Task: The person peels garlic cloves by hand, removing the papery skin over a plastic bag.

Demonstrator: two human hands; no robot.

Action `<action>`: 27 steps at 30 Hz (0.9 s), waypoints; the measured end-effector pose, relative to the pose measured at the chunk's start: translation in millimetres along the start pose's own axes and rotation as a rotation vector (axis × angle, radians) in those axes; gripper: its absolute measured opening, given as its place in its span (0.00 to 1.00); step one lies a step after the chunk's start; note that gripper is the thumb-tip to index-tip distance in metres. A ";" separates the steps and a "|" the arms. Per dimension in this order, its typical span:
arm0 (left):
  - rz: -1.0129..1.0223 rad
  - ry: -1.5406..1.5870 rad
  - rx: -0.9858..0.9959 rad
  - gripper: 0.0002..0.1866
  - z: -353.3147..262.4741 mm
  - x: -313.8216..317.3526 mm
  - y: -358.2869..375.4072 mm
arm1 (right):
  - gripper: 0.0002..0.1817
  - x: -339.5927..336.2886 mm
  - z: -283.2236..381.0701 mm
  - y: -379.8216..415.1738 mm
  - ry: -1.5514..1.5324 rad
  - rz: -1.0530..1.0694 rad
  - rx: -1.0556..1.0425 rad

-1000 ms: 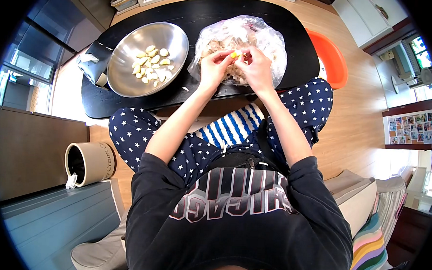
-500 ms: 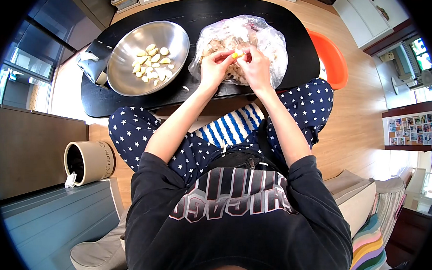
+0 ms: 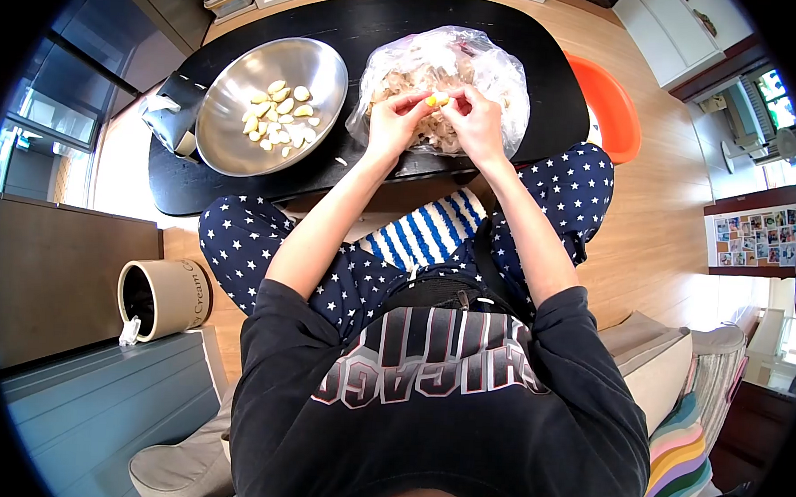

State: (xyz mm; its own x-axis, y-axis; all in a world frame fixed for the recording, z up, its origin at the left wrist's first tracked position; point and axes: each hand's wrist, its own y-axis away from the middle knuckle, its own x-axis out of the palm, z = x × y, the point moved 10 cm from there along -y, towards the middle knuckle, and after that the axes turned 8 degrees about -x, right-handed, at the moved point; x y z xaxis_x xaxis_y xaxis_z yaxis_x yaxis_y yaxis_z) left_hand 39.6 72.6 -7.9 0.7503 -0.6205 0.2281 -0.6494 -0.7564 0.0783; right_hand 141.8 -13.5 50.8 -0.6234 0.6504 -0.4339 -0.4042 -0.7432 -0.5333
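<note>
Over an open clear plastic bag (image 3: 503, 71), which holds papery garlic skins (image 3: 405, 82), both hands meet at the fingertips. A small pale garlic clove (image 3: 441, 98) is pinched between them. Against my left fingertips shows a bright yellow bit (image 3: 432, 102), too small to make out. My left hand (image 3: 393, 126) is closed on the clove's left side. From the right, my right hand (image 3: 477, 128) grips it between thumb and fingers. Left of the bag, a wide steel bowl (image 3: 225, 139) contains several peeled garlic cloves (image 3: 278, 110).
The black table (image 3: 354, 24) carries the bowl and bag, with a small white scrap (image 3: 340, 162) near its front edge. A dark tissue pack (image 3: 168, 119) lies left of the bowl. An orange seat (image 3: 613, 107) stands right of the table; a beige bin (image 3: 178, 297) is at lower left.
My fingers have shifted slightly around the clove, and less of the yellow bit shows. The right hand has moved a little to the right. The bowl's cloves look the same.
</note>
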 end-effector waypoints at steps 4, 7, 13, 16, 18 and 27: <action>0.035 0.015 0.004 0.15 0.7 5.5 -0.7 | 0.07 3.9 4.3 1.6 -0.026 -0.028 -0.008; 0.057 0.050 -0.030 0.15 4.2 7.8 0.8 | 0.07 3.2 11.6 0.9 0.000 -0.076 -0.115; 0.179 0.295 -0.198 0.13 19.8 14.0 -4.3 | 0.04 3.9 2.9 -3.4 -0.021 -0.019 -0.125; 0.158 0.370 -0.255 0.12 23.4 16.1 -1.0 | 0.03 2.8 25.5 -2.4 0.250 -0.014 -0.354; 0.157 0.271 -0.235 0.11 21.5 15.5 -0.6 | 0.03 -1.3 41.8 2.6 0.360 -0.097 -0.476; 0.055 -0.031 -0.151 0.11 14.7 5.3 -0.7 | 0.03 7.0 33.3 -6.8 0.315 0.059 -0.493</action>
State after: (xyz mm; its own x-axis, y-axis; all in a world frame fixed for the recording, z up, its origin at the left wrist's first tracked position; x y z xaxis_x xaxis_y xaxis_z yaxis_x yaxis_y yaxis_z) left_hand 45.9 66.8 -21.0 0.7151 -0.6679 0.2062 -0.6990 -0.6830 0.2118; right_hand 117.9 -9.2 75.6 -0.3755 0.6819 -0.6277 0.0315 -0.6675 -0.7440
